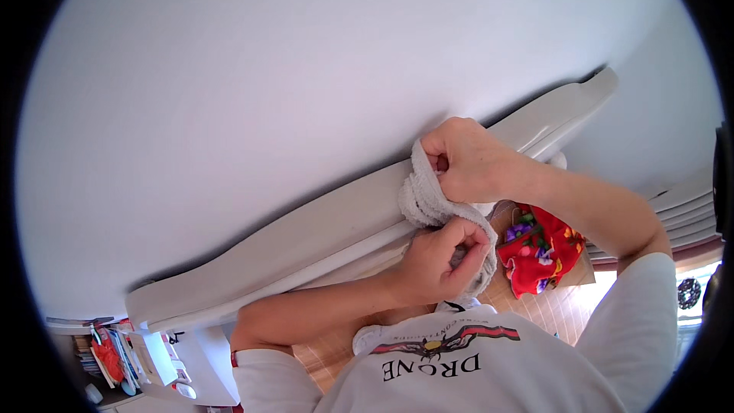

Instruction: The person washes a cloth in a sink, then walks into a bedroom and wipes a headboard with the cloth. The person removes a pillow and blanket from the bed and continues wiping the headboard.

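In front of the shirt I hold a crumpled light grey cloth (424,195) with a fuzzy, towel-like texture. My right hand (475,162) is closed on its upper edge, thumb and fingers bent around it. Lower and slightly to the left, my left hand (451,256) is closed with the cloth bunched in its fingers. Part of the cloth drapes between the two hands and hangs below the left one. Just behind the cloth runs a long beige headboard-like panel (321,218) with a curved top; I cannot tell whether the cloth touches it.
A pale wall (252,92) rises behind the panel. At the right, a red flowered fabric (539,256) lies low, above the wooden floor (527,310). On the lower left, a shelf holds books and a red item (107,359) beside a white surface (206,371).
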Motion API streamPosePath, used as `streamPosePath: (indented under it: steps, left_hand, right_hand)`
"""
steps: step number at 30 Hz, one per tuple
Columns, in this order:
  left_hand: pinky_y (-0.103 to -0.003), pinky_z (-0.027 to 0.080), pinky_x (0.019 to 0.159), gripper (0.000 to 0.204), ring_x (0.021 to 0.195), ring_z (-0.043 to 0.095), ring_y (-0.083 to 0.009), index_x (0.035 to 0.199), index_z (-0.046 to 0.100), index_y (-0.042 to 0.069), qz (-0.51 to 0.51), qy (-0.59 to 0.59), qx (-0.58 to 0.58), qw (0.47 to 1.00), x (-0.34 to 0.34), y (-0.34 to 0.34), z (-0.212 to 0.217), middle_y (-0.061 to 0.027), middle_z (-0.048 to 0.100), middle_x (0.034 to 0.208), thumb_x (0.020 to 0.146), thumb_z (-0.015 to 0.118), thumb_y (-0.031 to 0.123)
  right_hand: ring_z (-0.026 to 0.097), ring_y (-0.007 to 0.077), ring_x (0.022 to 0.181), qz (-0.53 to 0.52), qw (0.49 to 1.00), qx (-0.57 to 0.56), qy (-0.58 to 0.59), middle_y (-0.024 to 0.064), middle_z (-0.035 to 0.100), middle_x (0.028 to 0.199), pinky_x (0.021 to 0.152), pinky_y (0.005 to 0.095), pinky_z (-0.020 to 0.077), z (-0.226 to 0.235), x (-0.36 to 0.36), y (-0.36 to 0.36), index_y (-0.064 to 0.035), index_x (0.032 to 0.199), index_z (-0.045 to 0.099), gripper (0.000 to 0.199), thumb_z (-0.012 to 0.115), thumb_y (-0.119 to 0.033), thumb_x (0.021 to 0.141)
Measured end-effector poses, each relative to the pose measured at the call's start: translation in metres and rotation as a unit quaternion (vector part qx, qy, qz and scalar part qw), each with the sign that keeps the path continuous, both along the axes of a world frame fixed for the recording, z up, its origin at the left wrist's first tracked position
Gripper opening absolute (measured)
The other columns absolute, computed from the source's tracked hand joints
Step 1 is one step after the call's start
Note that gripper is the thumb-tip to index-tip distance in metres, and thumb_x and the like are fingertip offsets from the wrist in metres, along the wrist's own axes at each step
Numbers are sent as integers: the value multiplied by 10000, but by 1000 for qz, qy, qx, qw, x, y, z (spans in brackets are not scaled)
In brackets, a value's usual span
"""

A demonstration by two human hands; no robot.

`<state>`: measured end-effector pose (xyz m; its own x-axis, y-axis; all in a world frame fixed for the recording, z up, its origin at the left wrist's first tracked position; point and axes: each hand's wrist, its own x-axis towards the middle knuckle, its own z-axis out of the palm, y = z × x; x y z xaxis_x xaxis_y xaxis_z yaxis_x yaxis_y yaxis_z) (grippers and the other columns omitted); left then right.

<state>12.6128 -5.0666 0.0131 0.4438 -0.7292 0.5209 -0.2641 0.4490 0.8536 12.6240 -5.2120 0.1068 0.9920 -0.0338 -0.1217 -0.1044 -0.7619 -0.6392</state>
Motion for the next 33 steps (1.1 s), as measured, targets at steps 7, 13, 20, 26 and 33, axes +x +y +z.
streamPosePath:
  steps: [7,13,20,26,33]
  left_hand:
    - [-250,483,526,128,579,613,-125,881,506,12,-21,-37,5,999,-3,2,-8,-66,609,694,804,607,-5]
    - [-261,458,480,146,507,579,-186,855,527,44,23,-135,-26,990,-9,6,-3,-50,582,637,761,631,6]
    - [-252,462,492,131,505,585,-137,852,531,51,166,-131,23,977,-18,61,-13,-54,588,637,776,634,21]
    - [-194,438,546,107,611,545,-72,889,510,39,321,97,60,940,-39,156,-10,-14,563,693,828,587,-5]
    - [-212,411,597,109,600,483,-78,907,501,31,514,119,-93,844,-69,242,0,-21,505,641,896,532,135]
  right_hand:
    - [571,348,780,-107,980,-71,-153,200,588,883,720,405,462,-20,-52,-19,18,935,595,325,635,-106,637]
    - [453,427,1136,5,869,-335,-364,254,493,1168,1016,505,344,-104,-58,-6,89,1097,498,465,550,-123,687]
    - [508,342,1087,11,802,-329,-498,169,562,1063,981,473,388,-112,-23,56,10,935,591,280,554,-121,691]
    - [519,281,1067,50,789,-248,-559,123,564,1056,950,412,405,-92,10,167,-32,981,591,340,559,-147,663]
    - [495,180,1063,40,547,836,13,84,514,1194,928,329,403,-79,-12,253,-16,1279,428,437,491,-284,939]
